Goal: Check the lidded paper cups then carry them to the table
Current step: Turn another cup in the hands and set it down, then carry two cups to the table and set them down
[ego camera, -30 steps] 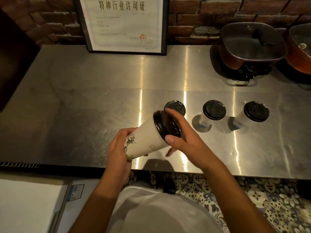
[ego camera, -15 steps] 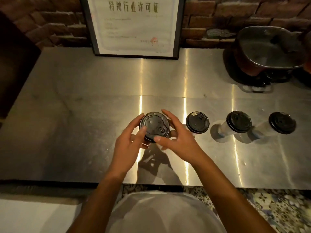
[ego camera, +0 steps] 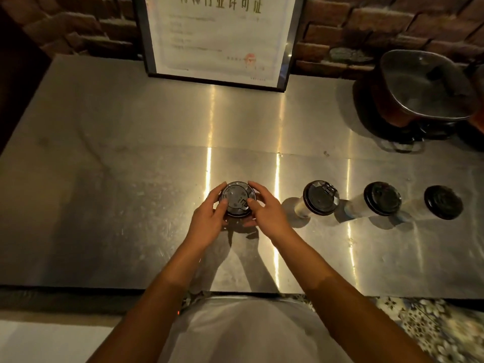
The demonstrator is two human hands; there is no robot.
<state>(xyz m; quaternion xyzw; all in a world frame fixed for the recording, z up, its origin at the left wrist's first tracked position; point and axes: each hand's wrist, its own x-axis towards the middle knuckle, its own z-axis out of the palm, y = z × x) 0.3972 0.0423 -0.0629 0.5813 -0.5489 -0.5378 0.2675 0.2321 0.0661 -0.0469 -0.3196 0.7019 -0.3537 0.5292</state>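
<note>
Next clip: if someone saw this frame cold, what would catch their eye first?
First, the two hands, left hand and right hand, cupped around the black lid of a paper cup at the centre of the steel counter. Next, three more lidded cups standing in a row to its right. Behind, a framed certificate leans on the brick wall, with a dark pan at the far right.

Dim warm light; glare streaks on steel counter (ego camera: 131,179); edges distorted.
</note>
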